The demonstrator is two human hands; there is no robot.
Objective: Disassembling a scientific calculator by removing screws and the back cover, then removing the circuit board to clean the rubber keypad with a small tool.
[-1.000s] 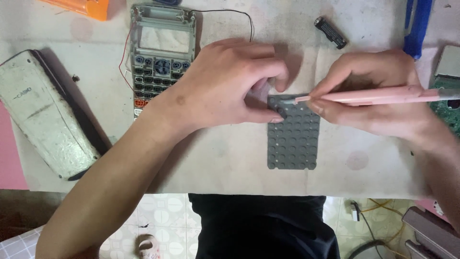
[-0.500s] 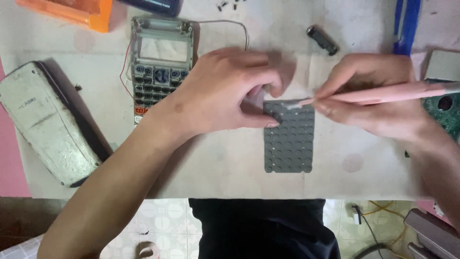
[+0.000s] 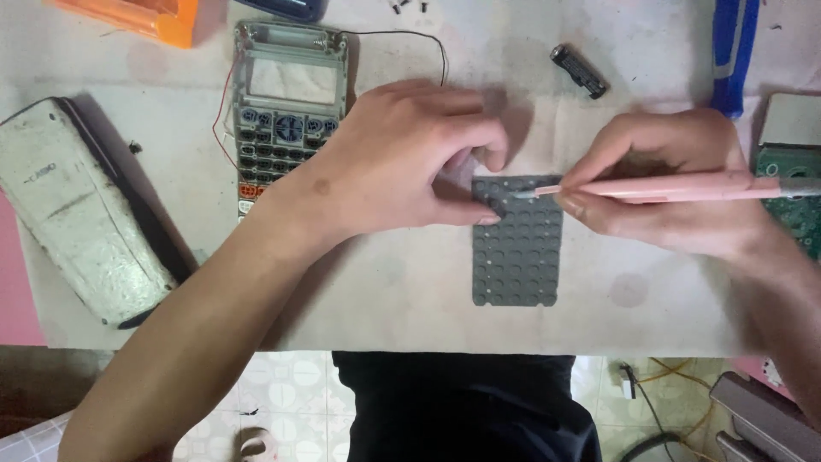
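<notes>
Pinning the grey keypad mat (image 3: 517, 244) at its 10 o'clock corner, my left hand (image 3: 402, 162) pinches it. My right hand (image 3: 676, 192) grips a pink tool (image 3: 658, 188), tip touching the mat's 12 o'clock edge; the mat's long axis runs 12 to 6.

The keypad mat (image 3: 517, 248) lies on the table (image 3: 385, 282), right of the calculator shell (image 3: 286, 103); the battery (image 3: 579, 71) lies behind it.

The rubber keypad mat (image 3: 517, 248) is dark grey with rows of round bumps, and the tool (image 3: 667, 188) over it is pale pink. The calculator front (image 3: 286, 111) is grey with blue keys, trailing red and black wires.
</notes>
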